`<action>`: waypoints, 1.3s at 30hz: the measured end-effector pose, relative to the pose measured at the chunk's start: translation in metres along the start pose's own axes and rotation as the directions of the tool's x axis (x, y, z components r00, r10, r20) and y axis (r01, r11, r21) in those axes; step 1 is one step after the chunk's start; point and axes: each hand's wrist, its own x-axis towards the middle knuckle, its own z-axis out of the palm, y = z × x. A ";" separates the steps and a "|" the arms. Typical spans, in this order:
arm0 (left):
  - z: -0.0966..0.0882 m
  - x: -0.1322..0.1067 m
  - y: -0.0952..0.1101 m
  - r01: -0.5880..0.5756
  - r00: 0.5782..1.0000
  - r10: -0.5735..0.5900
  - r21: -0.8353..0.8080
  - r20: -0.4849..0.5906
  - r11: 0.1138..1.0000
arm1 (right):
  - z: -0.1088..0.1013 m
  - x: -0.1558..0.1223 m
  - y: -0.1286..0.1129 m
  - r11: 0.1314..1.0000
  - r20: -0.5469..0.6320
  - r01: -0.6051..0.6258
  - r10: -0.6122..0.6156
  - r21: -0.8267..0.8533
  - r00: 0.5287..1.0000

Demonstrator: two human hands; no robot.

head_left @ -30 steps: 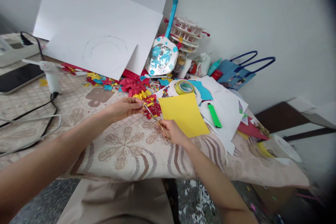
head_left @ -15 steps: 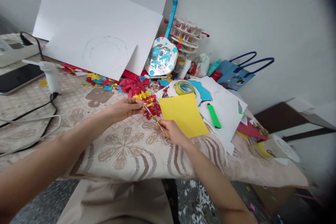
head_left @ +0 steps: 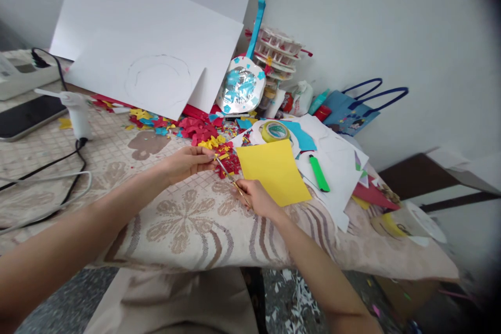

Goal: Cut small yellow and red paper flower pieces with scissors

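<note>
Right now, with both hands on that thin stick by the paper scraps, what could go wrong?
The thin stick, pinched between the left hand and right hand, may bend or snap. Its tip sits among the red and yellow scraps and could scatter them. The yellow sheet beside the right hand might get nudged.

Tape roll [head_left: 275, 131] behind paper sheet [head_left: 274, 170]

Thin scissors [head_left: 229, 173], gold-toned, blades shut, lay slanted between the two hands: tip up-left at the left hand [head_left: 187, 160], handle end down-right in the right hand [head_left: 256, 197]. Tip sat at the red and yellow paper scraps [head_left: 224, 157]. Yellow sheet [head_left: 274, 171] lay flat on the bench, just right of the scissors.
</note>
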 end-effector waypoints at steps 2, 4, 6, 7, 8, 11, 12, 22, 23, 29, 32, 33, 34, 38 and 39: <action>0.000 0.000 0.000 0.001 1.000 -0.001 0.002 0.003 1.000 | 0.000 0.000 0.000 1.000 0.007 -0.001 0.001 -0.007 1.000; 0.000 0.000 0.000 -0.001 1.000 0.001 0.005 0.009 1.000 | 0.000 0.000 -0.001 1.000 0.010 -0.004 0.004 -0.013 1.000; -0.001 0.000 0.000 -0.005 1.000 0.005 0.003 0.010 1.000 | -0.001 0.000 -0.002 1.000 0.013 -0.007 0.007 -0.020 1.000; -0.001 0.000 0.000 -0.006 1.000 0.006 0.003 0.009 1.000 | -0.001 -0.001 -0.002 1.000 0.013 -0.008 0.008 -0.024 1.000; -0.001 0.000 0.000 -0.006 1.000 0.006 0.003 0.007 1.000 | -0.001 -0.001 -0.003 1.000 0.014 -0.009 0.009 -0.029 1.000; 0.000 -0.001 0.000 0.004 1.000 -0.004 0.010 0.007 1.000 | -0.001 0.000 -0.002 0.999 0.015 -0.014 0.015 -0.051 1.000; 0.000 -0.001 0.001 0.007 1.000 -0.007 0.013 0.009 1.000 | 0.000 0.000 -0.002 0.998 0.014 -0.018 0.019 -0.062 1.000; 0.000 0.000 -0.002 -0.016 0.999 0.015 0.034 0.029 0.999 | 0.003 0.002 0.004 0.990 -0.024 -0.003 0.000 -0.142 1.000; 0.000 0.000 -0.002 -0.016 1.000 0.015 0.033 0.027 0.999 | 0.003 0.001 0.004 0.990 -0.028 -0.001 -0.003 -0.142 1.000; 0.000 -0.001 -0.001 -0.011 0.999 0.010 0.035 0.033 0.999 | 0.003 0.001 0.004 0.993 -0.015 0.001 -0.003 -0.118 1.000; 0.001 -0.001 0.000 -0.010 1.000 0.009 0.038 0.029 0.999 | 0.003 0.000 0.004 0.992 -0.023 0.004 -0.007 -0.125 1.000; 0.001 -0.001 0.000 -0.010 1.000 0.009 0.038 0.026 0.999 | 0.003 0.000 0.004 0.992 -0.027 0.006 -0.010 -0.129 1.000; 0.001 -0.001 0.000 -0.010 1.000 0.009 0.038 0.026 0.999 | 0.003 0.000 0.004 0.991 -0.030 0.009 -0.013 -0.133 0.999; 0.000 -0.001 -0.002 -0.020 0.999 0.019 0.031 0.027 0.999 | 0.004 0.000 0.004 0.987 -0.048 0.019 -0.027 -0.157 0.998; 0.000 0.000 -0.002 -0.022 0.999 0.021 0.031 0.025 0.999 | 0.005 0.000 0.004 0.986 -0.053 0.019 -0.028 -0.164 0.998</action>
